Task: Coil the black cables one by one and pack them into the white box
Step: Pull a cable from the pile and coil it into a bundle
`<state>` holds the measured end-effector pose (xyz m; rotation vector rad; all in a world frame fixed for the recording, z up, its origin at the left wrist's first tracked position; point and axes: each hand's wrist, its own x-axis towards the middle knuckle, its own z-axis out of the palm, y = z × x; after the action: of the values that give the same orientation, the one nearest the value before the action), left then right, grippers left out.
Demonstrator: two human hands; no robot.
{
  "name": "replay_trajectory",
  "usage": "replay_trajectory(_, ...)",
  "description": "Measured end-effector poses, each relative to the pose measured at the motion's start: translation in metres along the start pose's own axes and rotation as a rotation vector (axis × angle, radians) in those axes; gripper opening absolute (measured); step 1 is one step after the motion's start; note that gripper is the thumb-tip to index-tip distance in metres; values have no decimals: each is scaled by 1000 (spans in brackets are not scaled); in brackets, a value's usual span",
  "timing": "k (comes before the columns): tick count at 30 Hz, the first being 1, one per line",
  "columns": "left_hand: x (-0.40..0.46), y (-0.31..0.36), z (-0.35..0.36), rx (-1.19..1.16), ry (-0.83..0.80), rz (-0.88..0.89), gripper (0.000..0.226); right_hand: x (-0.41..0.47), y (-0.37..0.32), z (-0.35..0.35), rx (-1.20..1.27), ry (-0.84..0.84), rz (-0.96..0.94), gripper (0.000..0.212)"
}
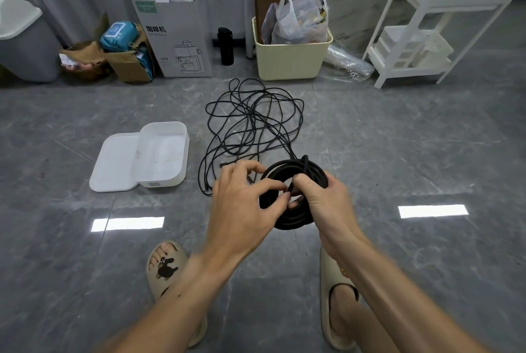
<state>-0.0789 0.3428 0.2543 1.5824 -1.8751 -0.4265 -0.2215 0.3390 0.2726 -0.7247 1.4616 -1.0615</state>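
A coiled black cable point(287, 218) hangs above the floor between my hands. My right hand point(324, 196) grips the coil's right side. My left hand point(242, 201) pinches the cable's end at the coil's middle, fingertips touching those of the right hand. A loose tangle of black cable point(250, 122) sprawls on the floor just beyond, with a strand leading up into the coil. The white box point(162, 179) sits open and empty on the floor to the left, its lid point(113, 164) lying beside it.
Along the far wall stand a coffee-machine carton point(176, 31), a cream bin point(290, 59) with plastic bags, a black bottle point(226, 45), a brown box point(125, 65), a grey bin point(25, 39) and a white shelf point(421, 25). My slippered feet point(168, 267) are below.
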Motion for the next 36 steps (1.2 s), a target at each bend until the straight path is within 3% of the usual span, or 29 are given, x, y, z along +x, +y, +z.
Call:
replay_trajectory(11,1,14,-10,85,-283,-225,31,-4,9,6,-245,69,-239,17)
replay_trajectory(14,3,10,-10,-114,-359,-306,29,-5,8,5,-260,27,-269,19)
replay_trajectory(21,7,9,-8,-428,-329,-425,13,5,5,1,-263,-39,-255,16)
replay_trajectory(24,9,14,-16,-711,-358,-583,18,7,2,-4,-236,-74,-253,17)
replay_trajectory(26,11,15,-19,-781,-388,-639,25,7,1,-6,-244,-105,-258,19)
replay_trajectory(31,17,10,-28,-610,-513,-668,28,6,5,-4,-349,-92,-294,19)
replay_trajectory(36,17,4,-34,-346,-434,-614,38,3,12,4,-412,-75,-323,19)
